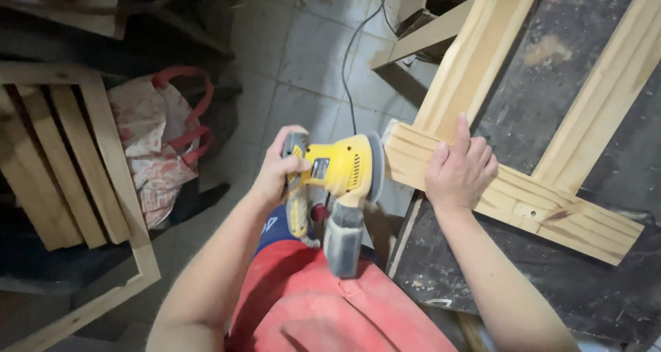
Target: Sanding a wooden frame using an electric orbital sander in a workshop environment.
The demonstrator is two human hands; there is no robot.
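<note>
Head view, looking down: the left hand [284, 165] is wrapped around the body of a yellow electric sander [337, 176], fingers clamped over its top and thumb across the near side. The sander is held sideways in the air, its round pad turned away from that hand and pressed against the end of a pale wooden frame [513, 197]. A grey dust bag [343, 240] hangs from the sander just below the left hand, over the person's red clothing [323, 304]. A dark power cord [354, 56] runs across the tiled floor [310, 56] beyond the left hand.

The right hand [460, 169] lies flat, palm down, on the frame's cross rail, fingers together and pointing away from the body, thumb spread toward the sander; it grips nothing, only presses on the wood. The frame's two long rails run up and away from this hand, and the frame rests on a dark, dusty counter [551, 276] that spreads beneath and beyond the right hand.

Well to the outer side of the left hand, a red-handled bag [162, 142] sits on the floor beside a stack of wooden slats [62, 166].
</note>
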